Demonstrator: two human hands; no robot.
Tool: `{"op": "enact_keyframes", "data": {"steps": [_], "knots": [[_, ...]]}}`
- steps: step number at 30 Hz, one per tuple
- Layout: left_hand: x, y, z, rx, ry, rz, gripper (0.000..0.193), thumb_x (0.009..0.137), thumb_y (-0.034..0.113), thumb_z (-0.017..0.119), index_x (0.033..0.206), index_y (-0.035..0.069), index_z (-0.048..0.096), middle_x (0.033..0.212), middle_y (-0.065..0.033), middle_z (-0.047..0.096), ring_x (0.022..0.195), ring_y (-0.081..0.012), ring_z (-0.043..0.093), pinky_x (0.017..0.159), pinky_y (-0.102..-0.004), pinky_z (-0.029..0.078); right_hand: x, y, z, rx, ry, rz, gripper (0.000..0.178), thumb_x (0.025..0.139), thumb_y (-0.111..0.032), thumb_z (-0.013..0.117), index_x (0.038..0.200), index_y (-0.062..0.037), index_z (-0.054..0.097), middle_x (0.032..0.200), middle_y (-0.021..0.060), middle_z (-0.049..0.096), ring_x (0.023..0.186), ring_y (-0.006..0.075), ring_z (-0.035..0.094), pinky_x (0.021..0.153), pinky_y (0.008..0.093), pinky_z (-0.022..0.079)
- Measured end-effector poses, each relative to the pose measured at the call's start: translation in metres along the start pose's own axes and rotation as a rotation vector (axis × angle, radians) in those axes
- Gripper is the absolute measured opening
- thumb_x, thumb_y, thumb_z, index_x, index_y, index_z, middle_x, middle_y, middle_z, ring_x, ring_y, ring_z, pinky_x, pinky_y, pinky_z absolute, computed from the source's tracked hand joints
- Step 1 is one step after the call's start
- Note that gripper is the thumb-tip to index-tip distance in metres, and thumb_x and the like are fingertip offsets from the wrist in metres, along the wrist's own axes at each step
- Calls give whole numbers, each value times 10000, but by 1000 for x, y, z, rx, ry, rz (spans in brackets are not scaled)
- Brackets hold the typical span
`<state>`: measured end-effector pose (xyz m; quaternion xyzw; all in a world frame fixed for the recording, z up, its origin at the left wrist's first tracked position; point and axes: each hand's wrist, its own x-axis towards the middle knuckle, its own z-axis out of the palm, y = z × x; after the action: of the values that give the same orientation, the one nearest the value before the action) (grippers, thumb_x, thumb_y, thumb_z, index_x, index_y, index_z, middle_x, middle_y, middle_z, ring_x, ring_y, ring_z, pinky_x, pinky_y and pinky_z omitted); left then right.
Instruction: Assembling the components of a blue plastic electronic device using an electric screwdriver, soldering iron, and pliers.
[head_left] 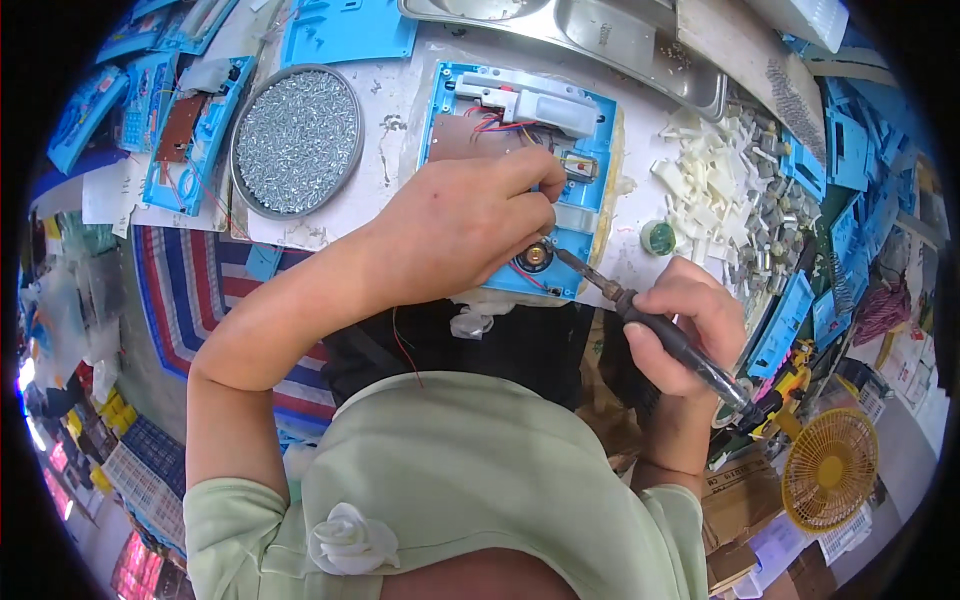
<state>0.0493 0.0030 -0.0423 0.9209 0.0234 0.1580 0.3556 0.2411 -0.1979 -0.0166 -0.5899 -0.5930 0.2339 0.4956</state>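
An opened blue plastic casing [606, 120] lies before me, with a brown circuit board [452, 136], a grey plastic housing [545, 106] and thin wires inside. My left hand [475, 215] reaches over the casing, fingers bent together just above a small round speaker [535, 257]. Whatever those fingertips hold is hidden. In my right hand [690, 325] is a soldering iron [675, 345], gripped by its dark handle like a pen. Its tip points left and sits beside the speaker's rim; contact cannot be made out.
A round dish [234, 150] full of small metal screws stands left of the casing. To the right are a small green-filled pot [658, 237] and a heap of white plastic pieces [700, 170]. Behind lies a metal tray [640, 65]. A yellow fan [830, 470] is at lower right.
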Motion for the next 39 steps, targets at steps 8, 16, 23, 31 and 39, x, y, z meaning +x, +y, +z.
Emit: {"op": "enact_keyframes", "data": {"steps": [8, 16, 23, 31, 39], "knots": [[-3, -1, 3, 26, 26, 16, 175, 819, 55, 746, 920, 55, 603, 1079, -78, 602, 882, -282, 661, 697, -378, 547, 3, -4, 0, -41, -29, 28, 275, 688, -50, 817, 934, -32, 695, 645, 48, 586, 530, 184, 506, 489, 302, 361], [-4, 0, 4, 42, 45, 30, 209, 802, 44, 759, 939, 56, 602, 1086, -74, 608, 871, -279, 667, 702, -377, 556, 2, -8, 1, -61, -26, 23, 289, 707, -66, 832, 956, -28, 690, 654, 56, 606, 530, 185, 511, 485, 297, 367], [-4, 0, 3, 51, 38, 28, 203, 807, 39, 754, 948, 60, 609, 1086, -72, 614, 884, -283, 670, 711, -380, 556, -3, -10, -4, -55, -6, 19, 290, 717, -65, 835, 960, -23, 685, 659, 61, 612, 529, 178, 520, 477, 295, 363], [-3, 0, 1, 14, 26, 51, 184, 804, 54, 759, 938, 78, 634, 1060, -54, 627, 878, -282, 672, 707, -381, 554, -10, -9, -9, -55, 24, 35, 301, 731, -74, 831, 986, -22, 679, 681, 66, 627, 545, 174, 530, 497, 285, 380], [-7, 1, 0, 121, 1, 48, 204, 797, 68, 762, 968, 66, 651, 1076, -63, 645, 864, -285, 679, 687, -386, 562, -11, -9, -11, -58, 21, 21, 302, 731, -79, 837, 982, -25, 679, 688, 69, 632, 552, 179, 537, 496, 289, 385]]}}
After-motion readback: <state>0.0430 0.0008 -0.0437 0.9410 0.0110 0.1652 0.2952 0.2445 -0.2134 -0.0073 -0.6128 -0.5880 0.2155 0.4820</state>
